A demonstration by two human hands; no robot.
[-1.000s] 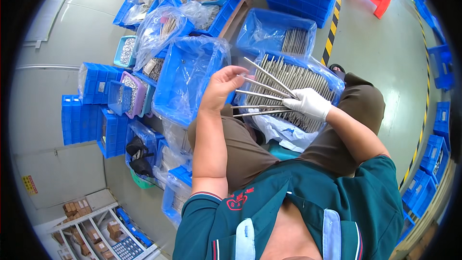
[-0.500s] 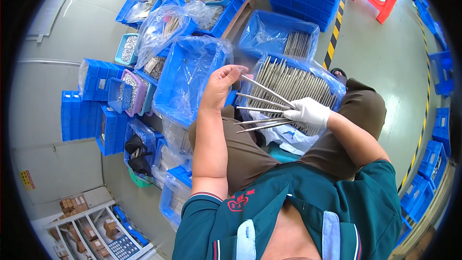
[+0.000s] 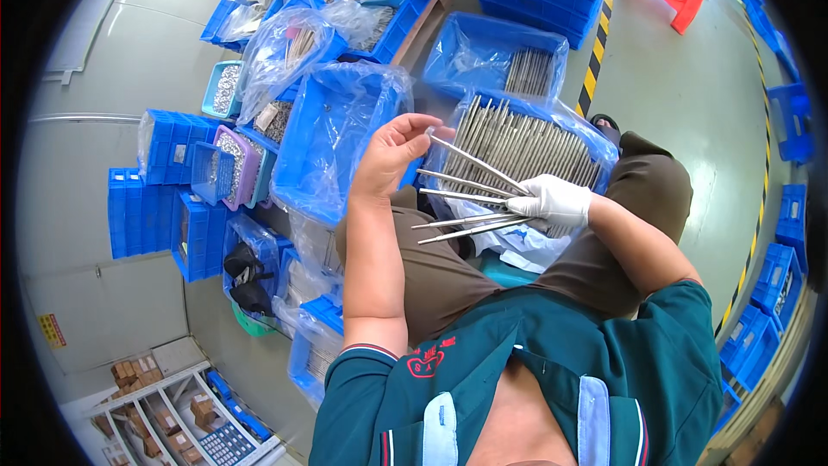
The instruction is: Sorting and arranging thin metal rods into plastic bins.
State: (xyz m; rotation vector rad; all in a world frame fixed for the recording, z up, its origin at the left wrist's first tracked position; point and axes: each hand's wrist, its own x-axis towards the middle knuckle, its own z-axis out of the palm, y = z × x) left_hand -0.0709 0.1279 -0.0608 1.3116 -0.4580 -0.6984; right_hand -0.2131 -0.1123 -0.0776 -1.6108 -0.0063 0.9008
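A person seen from above wears a dark green short-sleeved polo shirt with thin red and white stripes edging the sleeve cuff. A small red embroidered emblem sits on the chest (its detail is too small to make out). Two pale blue strips run down the shirt front. The trousers are brown. The right hand (image 3: 552, 201) wears a white fabric glove; the left hand (image 3: 390, 155) is bare, as are both forearms.
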